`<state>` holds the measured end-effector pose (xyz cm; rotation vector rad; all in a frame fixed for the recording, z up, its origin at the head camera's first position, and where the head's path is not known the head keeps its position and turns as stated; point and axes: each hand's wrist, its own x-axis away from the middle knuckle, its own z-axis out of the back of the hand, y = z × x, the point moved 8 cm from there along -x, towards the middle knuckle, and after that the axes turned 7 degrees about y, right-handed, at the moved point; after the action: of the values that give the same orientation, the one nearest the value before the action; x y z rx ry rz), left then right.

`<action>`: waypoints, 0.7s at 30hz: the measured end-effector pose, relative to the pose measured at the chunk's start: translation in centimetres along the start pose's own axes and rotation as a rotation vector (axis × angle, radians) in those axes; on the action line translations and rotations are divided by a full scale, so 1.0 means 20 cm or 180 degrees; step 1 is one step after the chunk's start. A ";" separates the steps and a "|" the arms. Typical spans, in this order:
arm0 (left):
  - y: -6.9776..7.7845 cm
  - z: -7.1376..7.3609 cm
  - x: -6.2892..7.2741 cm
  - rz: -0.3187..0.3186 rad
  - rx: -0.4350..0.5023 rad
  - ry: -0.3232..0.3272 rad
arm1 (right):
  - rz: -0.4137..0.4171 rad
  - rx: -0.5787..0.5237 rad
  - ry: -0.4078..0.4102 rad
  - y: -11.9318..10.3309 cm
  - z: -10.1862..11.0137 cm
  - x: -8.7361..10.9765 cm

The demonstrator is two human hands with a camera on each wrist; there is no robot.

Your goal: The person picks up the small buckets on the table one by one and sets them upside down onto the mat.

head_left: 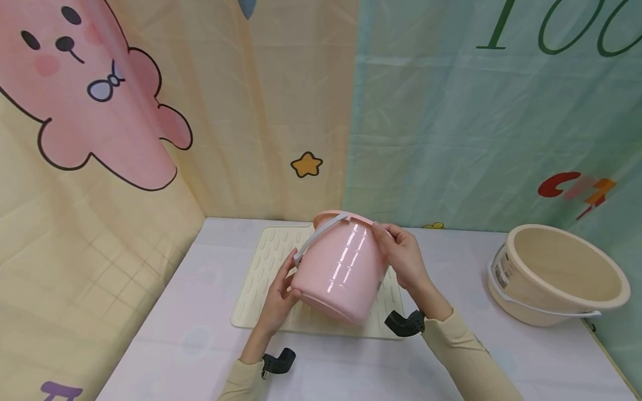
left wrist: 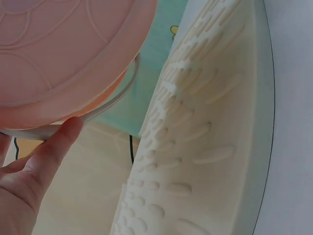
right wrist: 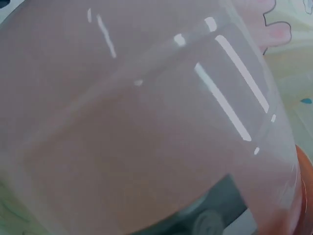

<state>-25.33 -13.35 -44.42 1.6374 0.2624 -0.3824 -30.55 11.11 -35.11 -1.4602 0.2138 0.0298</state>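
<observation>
A pink bucket (head_left: 341, 267) is held tilted above a cream textured mat (head_left: 248, 289), its rim up and its underside turned partly toward me. My left hand (head_left: 277, 303) holds it at the lower left, thumb by the base edge and fingers along the side. With thumb and fingers, my right hand (head_left: 407, 259) grips the rim at the right. A grey handle (head_left: 321, 236) hangs down the bucket's left side. In the left wrist view, the ridged underside (left wrist: 68, 54) shows above my thumb. Shiny pink wall (right wrist: 146, 122) fills the right wrist view, with a dark label (right wrist: 210, 210) low down.
A larger beige bucket (head_left: 557, 273) with a pale handle stands upright at the table's right. Curtains with printed figures, including a pink bear (head_left: 100, 100), hang behind and at the left. A whitish cloth (head_left: 175, 312) covers the table.
</observation>
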 end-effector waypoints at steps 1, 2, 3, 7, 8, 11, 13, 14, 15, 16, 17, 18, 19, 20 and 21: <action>0.00 0.00 0.00 -0.0020 -0.0048 0.0038 | 0.0071 0.0013 -0.0053 0.00 0.00 0.00; 0.01 0.00 0.00 -0.0045 -0.0128 0.0086 | 0.0162 0.0021 -0.0124 -0.01 -0.01 0.00; 0.01 0.01 0.00 -0.0064 -0.0228 0.0141 | 0.0254 0.0027 -0.0220 -0.02 -0.02 0.01; 0.05 0.02 0.00 -0.0079 -0.0572 0.0345 | 0.0739 0.0292 -0.0705 -0.07 -0.06 0.06; 0.05 0.03 0.00 -0.0072 -0.0621 0.0386 | 0.0854 0.0383 -0.0830 -0.10 -0.07 0.08; 0.06 0.04 0.00 -0.0037 -0.0618 0.0487 | 0.1154 0.0664 -0.1129 -0.11 -0.10 0.11; 0.08 0.05 -0.01 0.0018 -0.0588 0.0581 | 0.1267 0.0791 -0.1276 -0.10 -0.11 0.13; 0.06 0.06 -0.01 0.0056 -0.0544 0.0625 | 0.1324 0.0829 -0.1318 -0.08 -0.11 0.12; 0.06 0.06 -0.02 0.0088 -0.0520 0.0667 | 0.1346 0.0844 -0.1348 -0.05 -0.11 0.11; 0.07 0.06 -0.02 0.0127 -0.0488 0.0709 | 0.1363 0.0863 -0.1369 -0.04 -0.12 0.11; 0.08 0.05 -0.02 0.0172 -0.0458 0.0743 | 0.1359 0.0882 -0.1375 -0.03 -0.12 0.11; 0.08 0.05 -0.02 0.0216 -0.0429 0.0767 | 0.1345 0.0900 -0.1374 -0.02 -0.12 0.11; 0.09 0.05 -0.02 0.0264 -0.0397 0.0781 | 0.1292 0.0898 -0.1394 -0.01 -0.12 0.11; 0.10 0.04 -0.02 0.0300 -0.0382 0.0793 | 0.1198 0.0876 -0.1433 0.00 -0.13 0.11; 0.11 0.04 -0.02 0.0333 -0.0367 0.0795 | 0.1095 0.0845 -0.1476 0.02 -0.13 0.11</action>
<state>-24.99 -14.39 -42.34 1.5774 0.3777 -0.0807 -28.84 8.33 -36.06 -1.1031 0.0819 0.5922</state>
